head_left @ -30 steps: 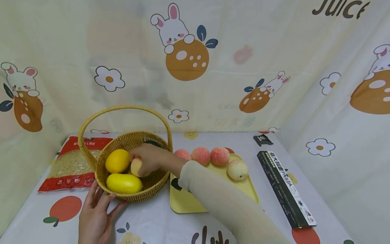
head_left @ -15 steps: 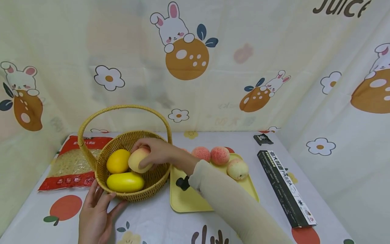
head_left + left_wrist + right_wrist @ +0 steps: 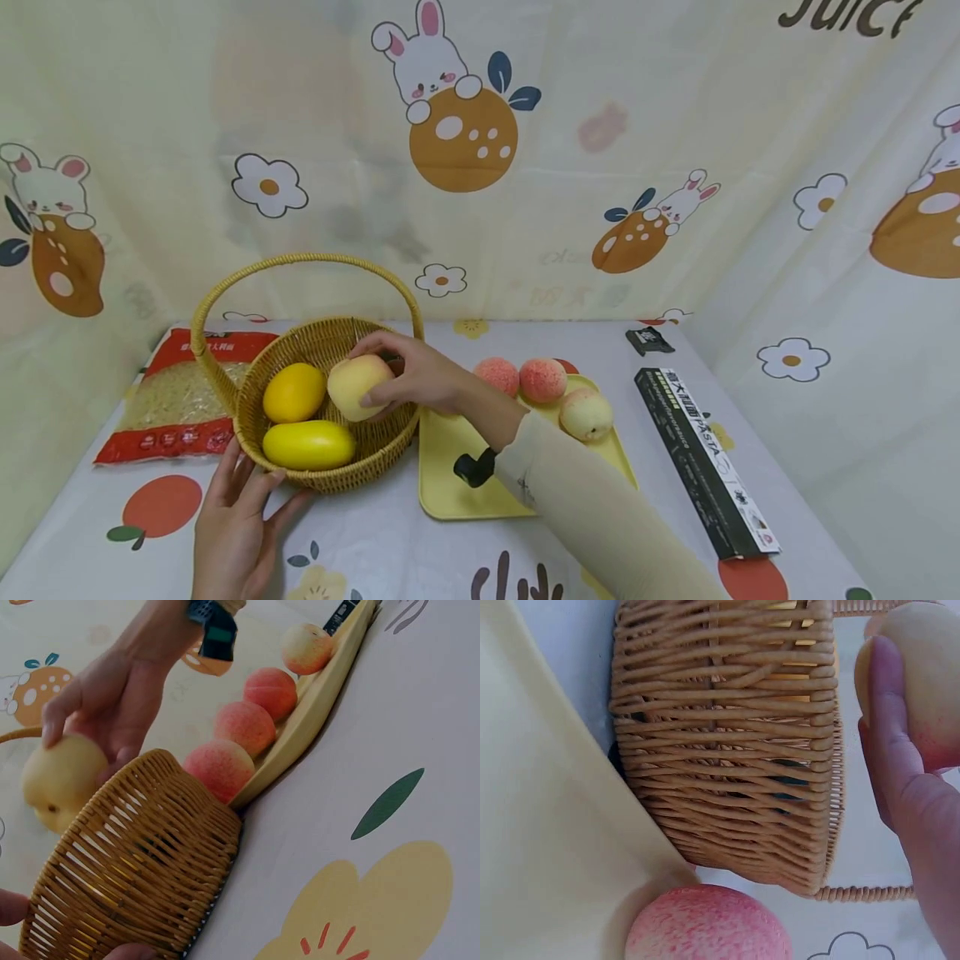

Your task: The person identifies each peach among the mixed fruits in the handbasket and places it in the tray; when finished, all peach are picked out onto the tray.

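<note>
My right hand (image 3: 423, 375) grips a pale yellow peach (image 3: 356, 387) between thumb and fingers, above the wicker basket (image 3: 367, 475). In the left wrist view this peach (image 3: 64, 784) stands clear of the basket's rim. Inside the basket lie a lemon-like yellow fruit (image 3: 295, 392) and a longer smooth yellow fruit (image 3: 309, 444). A dark green thing (image 3: 789, 778) shows through the weave in the right wrist view; its kind is unclear. My left hand (image 3: 238, 533) touches the basket's near left side with spread fingers.
Right of the basket, a yellow tray (image 3: 465, 500) carries red peaches (image 3: 543, 380) and a pale peach (image 3: 586, 415). A red pasta bag (image 3: 176, 400) lies behind the basket's left. At right are a black pasta box (image 3: 705, 462) and a small black packet (image 3: 648, 342).
My right hand has lifted the pale peach from inside the basket, up and slightly to the right. The left hand keeps its place on the basket.
</note>
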{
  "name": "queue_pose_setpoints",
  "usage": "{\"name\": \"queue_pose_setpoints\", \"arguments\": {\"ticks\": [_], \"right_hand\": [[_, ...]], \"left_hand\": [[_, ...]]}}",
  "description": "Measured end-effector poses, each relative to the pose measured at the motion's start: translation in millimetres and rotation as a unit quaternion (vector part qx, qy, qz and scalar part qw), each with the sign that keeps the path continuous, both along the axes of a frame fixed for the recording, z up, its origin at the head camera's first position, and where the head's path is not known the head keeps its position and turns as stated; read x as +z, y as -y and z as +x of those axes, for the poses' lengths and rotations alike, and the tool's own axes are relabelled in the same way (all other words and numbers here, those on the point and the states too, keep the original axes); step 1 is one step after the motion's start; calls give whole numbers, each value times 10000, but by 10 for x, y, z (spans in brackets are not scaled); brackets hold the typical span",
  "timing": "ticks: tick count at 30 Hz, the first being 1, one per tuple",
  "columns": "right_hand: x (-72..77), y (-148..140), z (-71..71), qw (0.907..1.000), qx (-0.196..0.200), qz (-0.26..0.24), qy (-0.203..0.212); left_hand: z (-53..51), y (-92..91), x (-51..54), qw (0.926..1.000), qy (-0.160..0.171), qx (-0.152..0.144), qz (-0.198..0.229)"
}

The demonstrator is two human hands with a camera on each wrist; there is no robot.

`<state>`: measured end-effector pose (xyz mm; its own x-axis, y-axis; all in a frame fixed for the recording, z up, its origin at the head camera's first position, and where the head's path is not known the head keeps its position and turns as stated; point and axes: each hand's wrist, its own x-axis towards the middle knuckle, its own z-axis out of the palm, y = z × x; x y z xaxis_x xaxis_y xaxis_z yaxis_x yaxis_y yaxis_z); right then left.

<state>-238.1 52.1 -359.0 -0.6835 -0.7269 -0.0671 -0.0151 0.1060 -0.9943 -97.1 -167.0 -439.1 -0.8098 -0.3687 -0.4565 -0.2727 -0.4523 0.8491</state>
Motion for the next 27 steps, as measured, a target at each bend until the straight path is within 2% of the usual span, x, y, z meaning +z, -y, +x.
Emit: {"name": "queue_pose_setpoints", "arguments": {"ticks": [2,6,9,18,27], "right_hand": [[6,-70,27,9999,-23,-132,-84],[46,-235,85,9981,-196,-70,-575],[86,-357,130,9963,-364,-123,-771],[126,-678,293,9941,-669,-580,-631],[41,-1018,380,9907,-773,-980,-534]], "left_hand": [[1,2,5,10000,-5,-21,-11],[9,6,12,10000,-7,-56,-13],[15,9,7,10000,-13,-66,3],[18,6,-7,10000,-17,-32,-46],[23,2,9,9999,-61,-61,-76]]}}
